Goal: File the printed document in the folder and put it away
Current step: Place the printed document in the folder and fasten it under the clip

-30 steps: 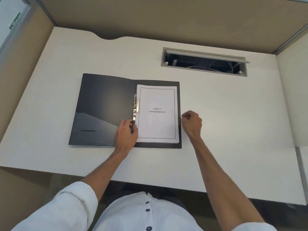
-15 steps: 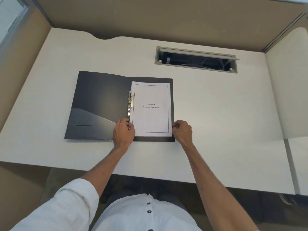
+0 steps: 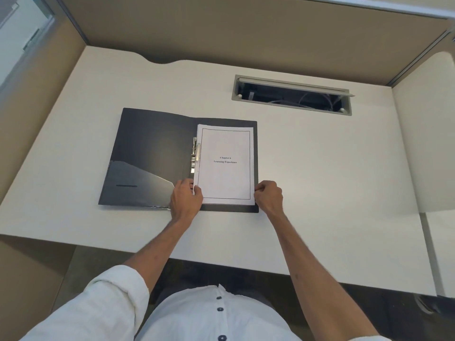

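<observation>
A black folder (image 3: 150,153) lies open and flat on the white desk (image 3: 320,180). The printed document (image 3: 225,166), a white stack with a bordered title page, rests on the folder's right half beside the metal clip (image 3: 195,155) at the spine. My left hand (image 3: 186,198) pinches the stack's lower left corner. My right hand (image 3: 268,196) grips the lower right corner, at the folder's right edge. The fingertips of both hands are partly hidden under the paper edges.
An open cable tray slot (image 3: 291,96) with wires is set into the desk at the back right. Tan partition walls (image 3: 221,28) enclose the desk on three sides. A second desk surface (image 3: 440,242) adjoins on the right.
My right hand moved left from beside the folder onto the document's lower right corner. My left hand stayed at the lower left corner. The camera shifted slightly.
</observation>
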Motion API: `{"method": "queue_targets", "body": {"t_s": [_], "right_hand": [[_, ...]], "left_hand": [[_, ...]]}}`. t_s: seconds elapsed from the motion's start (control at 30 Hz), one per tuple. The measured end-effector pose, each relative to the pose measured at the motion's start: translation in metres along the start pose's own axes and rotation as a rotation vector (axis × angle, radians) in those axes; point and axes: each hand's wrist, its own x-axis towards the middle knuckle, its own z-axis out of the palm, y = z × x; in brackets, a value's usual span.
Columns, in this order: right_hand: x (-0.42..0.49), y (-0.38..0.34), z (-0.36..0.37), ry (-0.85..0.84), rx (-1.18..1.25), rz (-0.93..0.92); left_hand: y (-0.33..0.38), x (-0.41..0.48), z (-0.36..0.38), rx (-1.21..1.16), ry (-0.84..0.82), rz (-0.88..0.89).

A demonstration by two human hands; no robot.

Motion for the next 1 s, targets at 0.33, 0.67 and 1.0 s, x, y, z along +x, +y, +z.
{"method": "queue_targets", "body": {"t_s": [0.33, 0.67, 1.0], "right_hand": [[0.004, 0.003, -0.005, -0.02, -0.001, -0.025], [0.003, -0.014, -0.005, -0.053, -0.416, -0.637], [0.085, -0.096, -0.022, -0.022, -0.59, -0.586]], "left_hand": [[0.005, 0.0, -0.004, -0.003, -0.008, -0.033], [-0.004, -0.005, -0.009, 0.129, 0.019, 0.162], [-0.002, -0.019, 0.015, 0.436, -0.137, 0.687]]}}
